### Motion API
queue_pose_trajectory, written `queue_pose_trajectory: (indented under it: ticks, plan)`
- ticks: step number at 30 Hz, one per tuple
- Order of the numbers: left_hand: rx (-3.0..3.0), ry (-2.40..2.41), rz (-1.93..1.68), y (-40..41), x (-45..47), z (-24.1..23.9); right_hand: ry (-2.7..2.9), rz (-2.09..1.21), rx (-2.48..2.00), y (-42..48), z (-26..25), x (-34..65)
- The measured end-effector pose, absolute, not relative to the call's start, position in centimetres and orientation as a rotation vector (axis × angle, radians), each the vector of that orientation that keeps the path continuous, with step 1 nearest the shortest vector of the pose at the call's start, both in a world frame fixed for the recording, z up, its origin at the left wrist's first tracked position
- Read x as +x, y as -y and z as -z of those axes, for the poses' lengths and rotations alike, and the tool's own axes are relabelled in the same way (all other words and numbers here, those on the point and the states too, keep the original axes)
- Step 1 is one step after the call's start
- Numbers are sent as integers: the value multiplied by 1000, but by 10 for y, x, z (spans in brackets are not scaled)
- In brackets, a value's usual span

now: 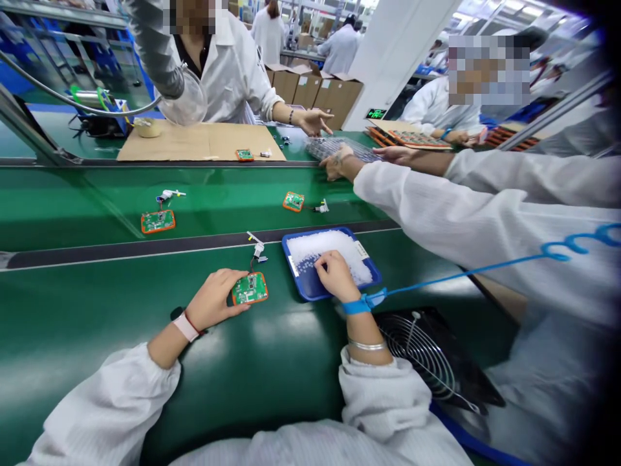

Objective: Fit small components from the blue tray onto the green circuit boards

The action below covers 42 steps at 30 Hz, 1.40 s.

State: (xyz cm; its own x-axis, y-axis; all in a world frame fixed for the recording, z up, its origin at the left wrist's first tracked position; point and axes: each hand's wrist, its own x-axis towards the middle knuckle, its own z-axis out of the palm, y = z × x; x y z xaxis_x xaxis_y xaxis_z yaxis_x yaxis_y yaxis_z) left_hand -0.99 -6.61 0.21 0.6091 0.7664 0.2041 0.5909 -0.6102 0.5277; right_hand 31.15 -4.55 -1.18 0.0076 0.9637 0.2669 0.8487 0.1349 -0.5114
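My left hand (217, 299) grips a green circuit board in an orange frame (250, 288) by its left side, on the green table. A wire runs from the board's far edge to a small white connector part (259, 250). Over a blue tray (308, 291) full of small white pieces (334, 249), my right hand (336, 274) has its thumb and forefinger pinched together. What sits between those fingertips is too small to make out. A blue wrist strap (356, 305) with a coiled cord circles my right wrist.
Two more orange-framed boards (158, 221) (294, 201) lie on the conveyor belt (218, 200). A black fan (427, 356) stands right of my right arm. From the right, another person's sleeves (417, 200) reach across to a clear tray (339, 149). A co-worker's hand (315, 121) extends opposite.
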Motion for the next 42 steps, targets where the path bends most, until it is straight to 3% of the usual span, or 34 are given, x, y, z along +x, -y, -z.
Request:
queue_pose_trajectory:
  ticks: [5,9,12,18,37,42]
  plan:
    - [2409,-1079,-578,75,-16,-2,1810,-282,-1602,52,-11,292]
    - [2279,-1072,-748,72,0,-7,1792,-495,-1299,70,-26,238]
    - [2120,-1088,-925,70,12,-11,1837,-686,-1147,82,-22,197]
    - [2000,-1159,-945,70,14,-12,1810,-809,-1091,79,-4,176]
    - [2024,-1271,-707,58,13,-9,1945,-803,-1168,70,7,176]
    - [2089,-1199,-781,60,8,-5,1864,-620,-1230,75,-14,197]
